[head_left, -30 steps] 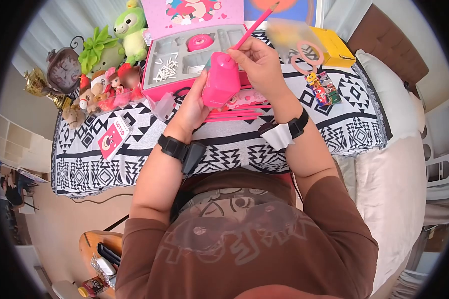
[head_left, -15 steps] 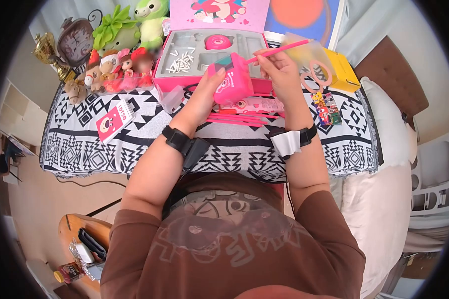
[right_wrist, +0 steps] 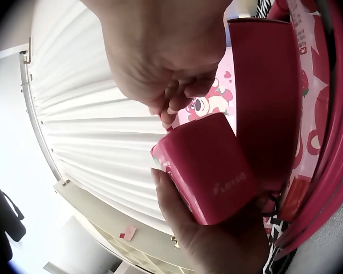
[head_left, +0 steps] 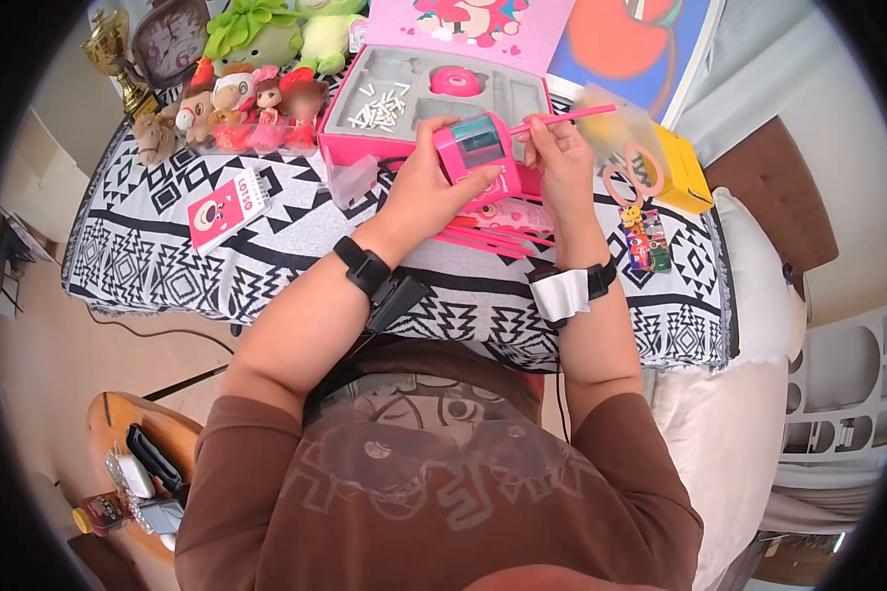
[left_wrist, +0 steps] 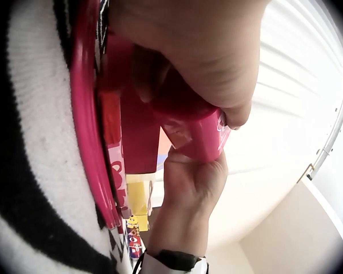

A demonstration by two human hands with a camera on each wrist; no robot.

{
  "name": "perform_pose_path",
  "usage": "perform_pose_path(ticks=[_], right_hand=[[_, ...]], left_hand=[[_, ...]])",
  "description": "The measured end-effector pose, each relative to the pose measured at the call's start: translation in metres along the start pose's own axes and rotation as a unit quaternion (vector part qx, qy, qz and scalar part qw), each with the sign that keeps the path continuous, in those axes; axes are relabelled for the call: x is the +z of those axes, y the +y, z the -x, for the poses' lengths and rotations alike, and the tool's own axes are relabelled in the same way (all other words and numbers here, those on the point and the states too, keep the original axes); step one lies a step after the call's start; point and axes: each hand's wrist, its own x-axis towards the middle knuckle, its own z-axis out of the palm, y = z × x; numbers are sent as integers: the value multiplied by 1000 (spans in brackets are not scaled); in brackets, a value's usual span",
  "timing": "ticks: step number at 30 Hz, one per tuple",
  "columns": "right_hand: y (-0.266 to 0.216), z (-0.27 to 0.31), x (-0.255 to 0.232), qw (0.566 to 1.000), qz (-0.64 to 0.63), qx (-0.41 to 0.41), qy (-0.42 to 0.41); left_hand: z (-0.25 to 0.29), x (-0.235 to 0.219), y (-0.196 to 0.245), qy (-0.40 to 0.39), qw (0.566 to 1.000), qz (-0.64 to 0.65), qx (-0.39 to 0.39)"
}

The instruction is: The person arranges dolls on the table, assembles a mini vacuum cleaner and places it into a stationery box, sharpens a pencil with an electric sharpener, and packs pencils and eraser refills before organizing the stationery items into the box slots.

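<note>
My left hand [head_left: 426, 192] grips a pink pencil sharpener [head_left: 511, 148], thumb across its near side. The sharpener is held in front of the open gift box, its dark see-through window facing up. With thumb and fingers, my right hand [head_left: 565, 165] pinches a pink pencil [head_left: 591, 112] whose inner end meets the sharpener's right side; the other end sticks out to the right. In the right wrist view, the sharpener's plain face [right_wrist: 208, 165] shows small lettering, and the right fingers curl right at its top edge.
The pink gift box [head_left: 345, 150] holds several white sticks [head_left: 379, 110] and a pink round item [head_left: 455, 81]. Pink pencils [head_left: 493, 239] lie in front. A Lotso notepad [head_left: 225, 212] and dolls [head_left: 266, 103] are left; pink rings [head_left: 633, 175] and a yellow box [head_left: 682, 175] right.
The sharpener has turned in the left hand, bringing its window upward. The pencil has swung from steeply raised to nearly level, still pinched by the right hand. The head view has shifted.
</note>
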Motion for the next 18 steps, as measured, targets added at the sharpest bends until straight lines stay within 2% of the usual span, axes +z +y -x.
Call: perform_pose_path(ticks=[1, 3, 6, 18], right_hand=[[2, -1, 0, 1000, -11, 2, 5], [2, 0, 3, 1000, -20, 10, 11], [2, 1, 4, 999, -32, 18, 23], [5, 0, 3, 994, -77, 53, 48]], left_hand=[[0, -1, 0, 2, 1000, 0, 0], [1, -2, 3, 11, 995, -94, 9], [1, -2, 7, 13, 992, -121, 9], [1, -4, 5, 3, 987, -161, 21]])
